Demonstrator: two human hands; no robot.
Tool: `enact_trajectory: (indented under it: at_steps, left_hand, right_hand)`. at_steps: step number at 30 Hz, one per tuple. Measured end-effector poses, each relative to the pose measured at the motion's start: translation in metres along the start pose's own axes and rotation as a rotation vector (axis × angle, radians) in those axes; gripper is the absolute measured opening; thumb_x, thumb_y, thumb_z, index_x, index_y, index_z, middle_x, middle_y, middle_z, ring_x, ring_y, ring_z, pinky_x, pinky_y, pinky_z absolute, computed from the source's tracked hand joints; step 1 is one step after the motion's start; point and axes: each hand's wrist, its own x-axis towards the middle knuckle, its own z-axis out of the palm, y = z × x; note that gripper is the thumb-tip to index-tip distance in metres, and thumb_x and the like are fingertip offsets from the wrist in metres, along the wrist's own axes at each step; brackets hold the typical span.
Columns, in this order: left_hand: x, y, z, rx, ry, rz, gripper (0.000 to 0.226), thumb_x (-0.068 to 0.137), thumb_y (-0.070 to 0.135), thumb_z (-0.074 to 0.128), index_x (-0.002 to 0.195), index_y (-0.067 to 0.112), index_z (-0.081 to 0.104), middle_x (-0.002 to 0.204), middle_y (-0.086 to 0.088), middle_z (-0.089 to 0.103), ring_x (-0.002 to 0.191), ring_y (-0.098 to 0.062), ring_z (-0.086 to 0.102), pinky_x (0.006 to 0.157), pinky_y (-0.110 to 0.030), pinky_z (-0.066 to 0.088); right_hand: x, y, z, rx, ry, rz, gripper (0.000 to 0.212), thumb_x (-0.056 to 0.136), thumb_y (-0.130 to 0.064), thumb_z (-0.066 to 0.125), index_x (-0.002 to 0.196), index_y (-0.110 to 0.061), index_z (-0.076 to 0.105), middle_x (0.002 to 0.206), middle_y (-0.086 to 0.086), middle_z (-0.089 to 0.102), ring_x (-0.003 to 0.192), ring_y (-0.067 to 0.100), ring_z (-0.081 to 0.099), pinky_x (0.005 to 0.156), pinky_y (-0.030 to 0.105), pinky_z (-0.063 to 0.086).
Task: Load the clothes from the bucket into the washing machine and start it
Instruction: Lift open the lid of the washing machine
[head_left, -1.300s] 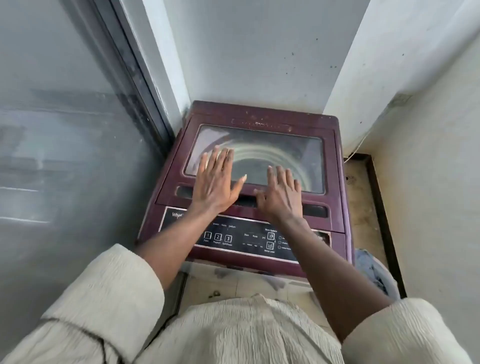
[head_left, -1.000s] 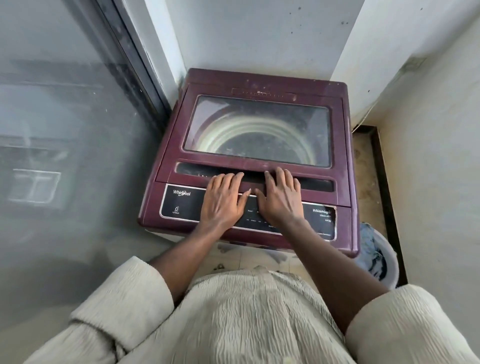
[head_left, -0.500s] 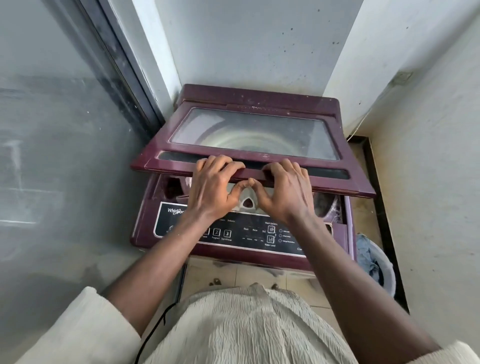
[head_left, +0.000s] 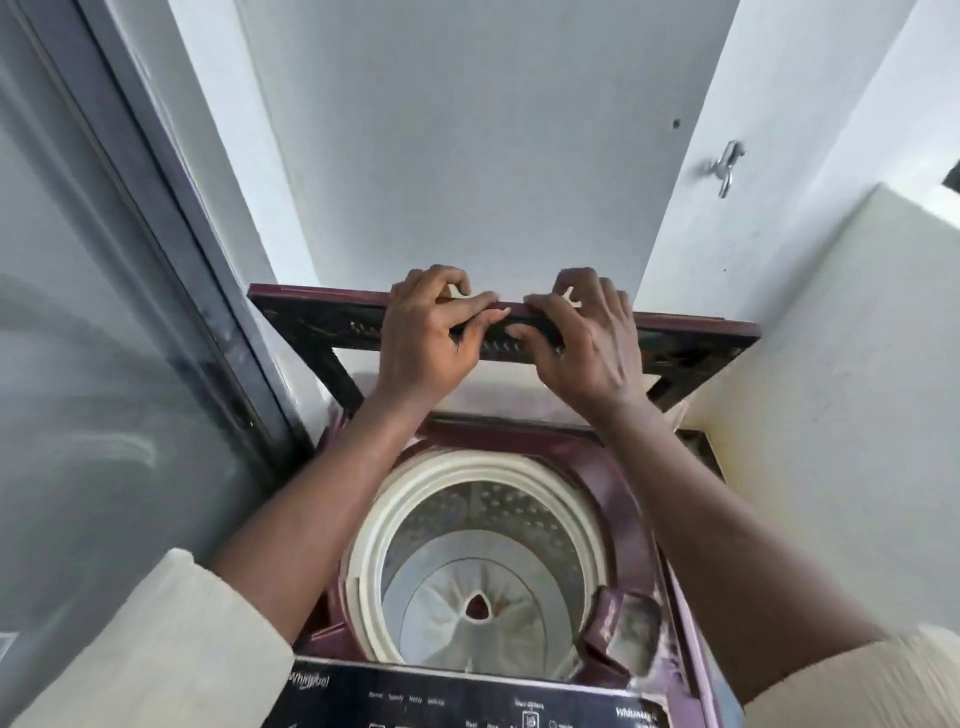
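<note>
A maroon top-loading washing machine (head_left: 618, 483) fills the lower middle of the head view. Its lid (head_left: 322, 325) is raised nearly upright against the back wall. My left hand (head_left: 434, 332) and my right hand (head_left: 582, 338) both grip the lid's front edge, side by side. Below them the white drum (head_left: 483, 561) lies open and holds no clothes, with a pulsator at its bottom. The black control panel (head_left: 467, 699) runs along the near edge. The bucket of clothes is out of view.
A glass sliding door with a dark frame (head_left: 171, 260) stands close on the left. White walls close in behind and to the right. A metal hook (head_left: 724, 166) sticks out of the right wall above the lid.
Both hands slid from the lid glass to its front edge, took hold and swung the lid up from shut to nearly upright. The drum is now exposed, and the bucket has left the view.
</note>
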Motion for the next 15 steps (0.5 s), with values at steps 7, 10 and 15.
enact_trajectory:
  at_steps: [7,10,15]
  left_hand:
    - [0.075,-0.041,0.055,0.093,-0.072,-0.026,0.027,0.091,0.033,0.057,0.102,0.017,0.076,0.081,-0.004,0.065,0.082,-0.026,0.059,0.07,-0.034,0.052]
    - [0.087,-0.055,0.075,0.09,-0.111,-0.054,0.031,0.092,0.032,0.054,0.105,0.013,0.074,0.087,-0.006,0.069,0.087,-0.028,0.061,0.078,-0.035,0.052]
    - [0.091,-0.074,0.104,0.18,-0.231,-0.051,0.034,0.095,0.013,0.052,0.127,0.004,0.061,0.124,-0.01,0.065,0.117,-0.032,0.052,0.097,-0.038,0.048]
  right_hand:
    - [0.077,0.041,0.062,-0.171,0.022,0.115,0.035,0.091,-0.043,0.051,0.1,-0.014,0.07,0.093,0.016,0.059,0.084,0.037,0.056,0.075,0.045,0.046]
    - [0.092,0.054,0.088,-0.235,-0.004,0.152,0.035,0.094,-0.041,0.047,0.102,-0.013,0.067,0.095,0.017,0.058,0.085,0.037,0.054,0.078,0.047,0.044]
    - [0.099,0.076,0.118,-0.241,-0.108,0.108,0.032,0.094,-0.03,0.05,0.114,-0.007,0.058,0.102,0.019,0.058,0.096,0.04,0.054,0.091,0.056,0.041]
